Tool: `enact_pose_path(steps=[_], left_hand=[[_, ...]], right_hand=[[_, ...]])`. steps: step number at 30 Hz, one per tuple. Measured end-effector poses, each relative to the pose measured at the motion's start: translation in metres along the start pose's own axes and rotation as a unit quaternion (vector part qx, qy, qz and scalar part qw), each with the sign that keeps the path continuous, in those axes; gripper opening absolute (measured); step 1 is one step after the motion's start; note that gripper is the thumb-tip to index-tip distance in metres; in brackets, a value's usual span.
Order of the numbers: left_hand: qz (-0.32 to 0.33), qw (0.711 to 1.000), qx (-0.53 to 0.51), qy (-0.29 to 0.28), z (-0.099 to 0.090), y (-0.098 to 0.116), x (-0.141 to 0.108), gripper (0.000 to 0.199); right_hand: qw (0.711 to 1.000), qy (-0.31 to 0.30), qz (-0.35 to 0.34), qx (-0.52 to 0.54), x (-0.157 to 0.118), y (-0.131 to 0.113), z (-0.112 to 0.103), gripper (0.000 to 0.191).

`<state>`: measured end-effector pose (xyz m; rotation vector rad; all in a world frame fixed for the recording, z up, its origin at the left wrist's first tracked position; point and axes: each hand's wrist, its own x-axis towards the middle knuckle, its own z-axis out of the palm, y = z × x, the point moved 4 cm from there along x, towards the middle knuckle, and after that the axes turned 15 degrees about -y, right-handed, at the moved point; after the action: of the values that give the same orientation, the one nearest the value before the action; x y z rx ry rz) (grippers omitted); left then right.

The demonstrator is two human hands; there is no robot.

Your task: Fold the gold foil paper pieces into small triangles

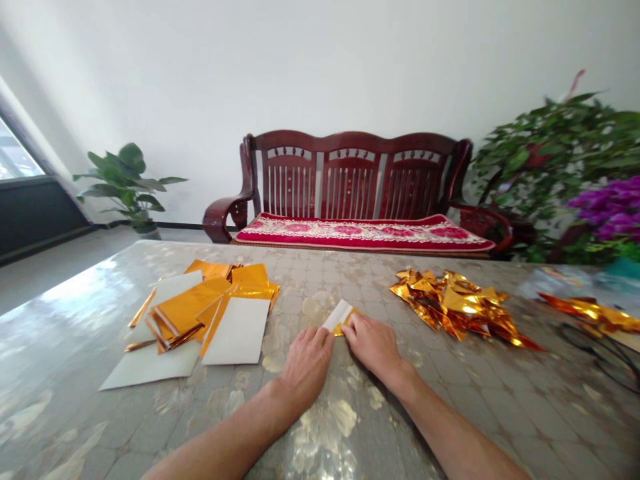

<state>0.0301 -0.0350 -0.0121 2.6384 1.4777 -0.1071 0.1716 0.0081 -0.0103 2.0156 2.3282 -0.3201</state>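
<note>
A small folded piece of gold and white paper point(338, 316) lies on the patterned table point(320, 427) between my hands. My left hand point(309, 357) has its fingers together on the paper's left lower edge. At its right edge, my right hand point(373, 341) pinches the gold side. Left of my hands is a loose pile of flat gold sheets point(193, 303), with a white-backed sheet point(237, 332) in front. Several folded shiny gold pieces point(463, 303) are heaped to the right.
Behind the table stands a dark red wooden bench point(350, 180) with a red floral cushion point(360, 233). Potted plants are at both sides. At the table's right edge lie more gold foil point(595, 312), clear plastic and a black cable point(600, 353).
</note>
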Motion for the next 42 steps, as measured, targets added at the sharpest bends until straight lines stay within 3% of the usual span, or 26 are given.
enact_pose_path(steps=[14,21,26,38,42], left_hand=[[0.0,1.0,0.02,-0.02,0.0,0.0,0.003,0.02],[0.086,0.996,0.018,0.029,-0.004,-0.006,0.007,0.021],[0.087,0.996,-0.009,0.024,-0.007,-0.01,0.013,0.017],[0.084,0.996,0.017,0.027,-0.007,0.001,0.012,0.013],[0.116,0.992,0.001,0.05,-0.009,0.002,0.013,0.012]], right_hand=[[1.0,0.008,-0.012,0.01,0.001,0.005,-0.005,0.023],[1.0,0.021,-0.022,-0.001,0.004,0.007,-0.004,0.026],[1.0,0.015,-0.021,0.005,0.006,0.008,-0.005,0.026],[1.0,0.003,-0.011,0.01,0.016,0.015,-0.005,0.019],[1.0,-0.004,-0.005,0.01,0.015,0.014,-0.005,0.02]])
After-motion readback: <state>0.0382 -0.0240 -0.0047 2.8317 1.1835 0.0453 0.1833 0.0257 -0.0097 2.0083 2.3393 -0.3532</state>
